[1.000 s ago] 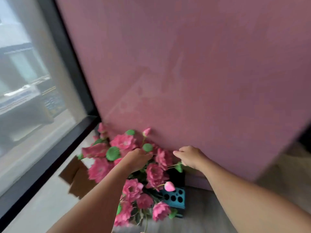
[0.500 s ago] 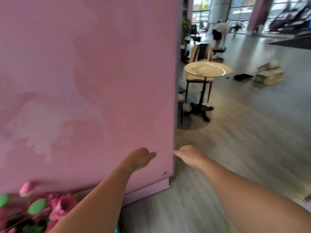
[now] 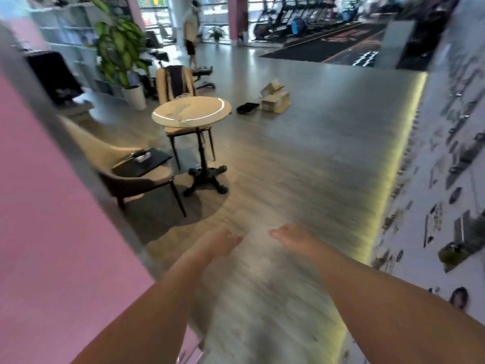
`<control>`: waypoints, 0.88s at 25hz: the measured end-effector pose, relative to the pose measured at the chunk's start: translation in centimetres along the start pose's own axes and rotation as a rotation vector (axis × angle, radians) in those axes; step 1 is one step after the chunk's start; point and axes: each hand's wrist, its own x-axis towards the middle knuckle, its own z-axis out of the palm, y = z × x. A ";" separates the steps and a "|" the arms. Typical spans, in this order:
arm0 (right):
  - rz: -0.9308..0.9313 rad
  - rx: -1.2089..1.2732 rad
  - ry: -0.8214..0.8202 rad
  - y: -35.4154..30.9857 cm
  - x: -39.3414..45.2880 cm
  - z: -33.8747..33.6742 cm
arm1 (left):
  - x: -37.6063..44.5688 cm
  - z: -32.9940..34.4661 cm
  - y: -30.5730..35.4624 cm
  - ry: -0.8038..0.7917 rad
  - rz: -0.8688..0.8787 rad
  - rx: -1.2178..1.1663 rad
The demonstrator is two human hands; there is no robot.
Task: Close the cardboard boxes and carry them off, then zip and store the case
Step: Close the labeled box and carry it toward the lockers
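Fingers loose and relaxed on both sides, nothing held: the left hand (image 3: 219, 241) and right hand (image 3: 290, 236) reach forward, apart, over the grey floor (image 3: 301, 158). Far ahead, 2 cardboard boxes (image 3: 275, 98) sit stacked on that floor, flaps up, a black case (image 3: 247, 108) lying just beside them. Nearer, left, a round table (image 3: 191, 111) between chairs.
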 end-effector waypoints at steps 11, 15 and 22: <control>0.065 0.055 0.172 1.7 21.9 -15.8 | 29.7 -6.6 15.1 -0.082 0.269 0.200; 0.070 0.077 0.181 2.7 31.8 -23.0 | 39.3 -9.4 21.3 -0.079 0.267 0.143; 0.042 0.017 0.162 1.7 47.5 -34.2 | 54.9 -15.9 30.0 -0.053 0.274 0.104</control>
